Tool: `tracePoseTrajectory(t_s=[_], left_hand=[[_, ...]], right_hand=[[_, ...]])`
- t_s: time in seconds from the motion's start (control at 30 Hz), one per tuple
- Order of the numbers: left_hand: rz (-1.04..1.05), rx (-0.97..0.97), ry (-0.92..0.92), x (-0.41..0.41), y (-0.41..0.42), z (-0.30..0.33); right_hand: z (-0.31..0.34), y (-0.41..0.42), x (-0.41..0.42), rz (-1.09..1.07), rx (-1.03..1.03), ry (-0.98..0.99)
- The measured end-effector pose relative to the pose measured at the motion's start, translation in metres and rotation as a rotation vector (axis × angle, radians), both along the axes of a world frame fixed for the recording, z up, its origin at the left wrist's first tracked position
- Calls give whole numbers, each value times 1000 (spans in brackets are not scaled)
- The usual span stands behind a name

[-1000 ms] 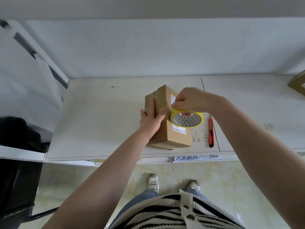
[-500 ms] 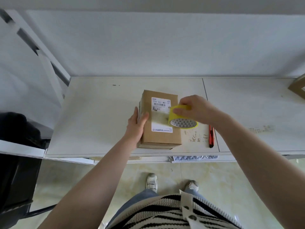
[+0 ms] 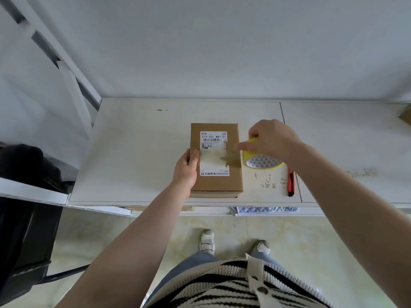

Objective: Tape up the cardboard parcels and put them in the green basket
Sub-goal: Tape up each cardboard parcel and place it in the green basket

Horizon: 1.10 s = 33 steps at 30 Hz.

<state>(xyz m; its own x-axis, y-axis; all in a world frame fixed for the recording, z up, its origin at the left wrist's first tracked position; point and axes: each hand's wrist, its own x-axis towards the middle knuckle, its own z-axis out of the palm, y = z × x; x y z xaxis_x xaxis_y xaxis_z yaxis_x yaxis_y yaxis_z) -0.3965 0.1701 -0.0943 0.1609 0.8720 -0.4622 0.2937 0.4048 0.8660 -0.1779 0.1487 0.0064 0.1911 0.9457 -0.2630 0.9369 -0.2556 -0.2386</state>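
Left hand [image 3: 186, 172] grips brown cardboard parcel [image 3: 216, 161] steady; right hand [image 3: 270, 138] clasps yellow tape roll [image 3: 262, 158], best pulled taut.

A cardboard parcel [image 3: 216, 160] lies flat on the white table [image 3: 138, 152], label up — the left hand [image 3: 186, 168] grips its left edge, the right hand [image 3: 270, 140] holds a yellow tape roll [image 3: 262, 160] beside it (a red cutter [image 3: 291, 182] lies nearby).

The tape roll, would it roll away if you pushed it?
Probably not as it lies: the tape roll seems to rest flat on the table, open ring up. Stood on edge, its round shape would likely roll. It looks light, since the right hand holds it by fingertips alone.
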Motion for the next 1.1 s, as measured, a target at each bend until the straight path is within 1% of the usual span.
tracePoseTrajectory(t_s=[0.13,0.23,0.3,0.4,0.43,0.47,0.53,0.6,0.63,0.73,0.8,0.87,0.9,0.93,0.97,1.03,1.07,1.1], left_hand=[[-26,12,12,1,1,-4],[-37,46,38,0,0,-4],[-81,114,108,0,0,-1],[-130,266,286,4,4,2],[-129,248,319,7,4,4],[-125,180,322,11,5,6],[-130,64,287,16,6,8],[-132,50,234,19,7,5],[-113,34,174,20,8,3],[-46,-36,-87,31,8,0],[-23,-154,-216,42,5,-4],[-41,-269,-275,47,0,-6],[-55,-270,-268,47,-2,-6],[-68,-221,-233,47,-2,-6],[-80,-125,-171,46,-1,-4],[-125,123,-43,44,2,5],[-168,218,-50,46,3,13],[-223,254,-108,50,2,20]], right_hand=[[-29,-7,18,-93,-75,174],[-55,-10,23,-145,-113,235],[-68,-12,26,-183,-129,285],[-77,-12,28,-186,-137,356],[-78,-12,28,-177,-139,368],[-77,-12,29,-169,-145,376],[-74,-11,29,-149,-168,388],[-62,-8,30,-111,-172,368],[-52,-6,31,-95,-160,343],[-8,1,41,-31,-110,227],[17,6,46,29,-120,202],[27,9,44,75,-154,200],[29,8,40,88,-168,189],[28,8,35,90,-170,180],[27,7,31,83,-160,176],[29,6,26,70,-138,174],[30,7,23,74,-137,174],[32,8,20,86,-136,175]])
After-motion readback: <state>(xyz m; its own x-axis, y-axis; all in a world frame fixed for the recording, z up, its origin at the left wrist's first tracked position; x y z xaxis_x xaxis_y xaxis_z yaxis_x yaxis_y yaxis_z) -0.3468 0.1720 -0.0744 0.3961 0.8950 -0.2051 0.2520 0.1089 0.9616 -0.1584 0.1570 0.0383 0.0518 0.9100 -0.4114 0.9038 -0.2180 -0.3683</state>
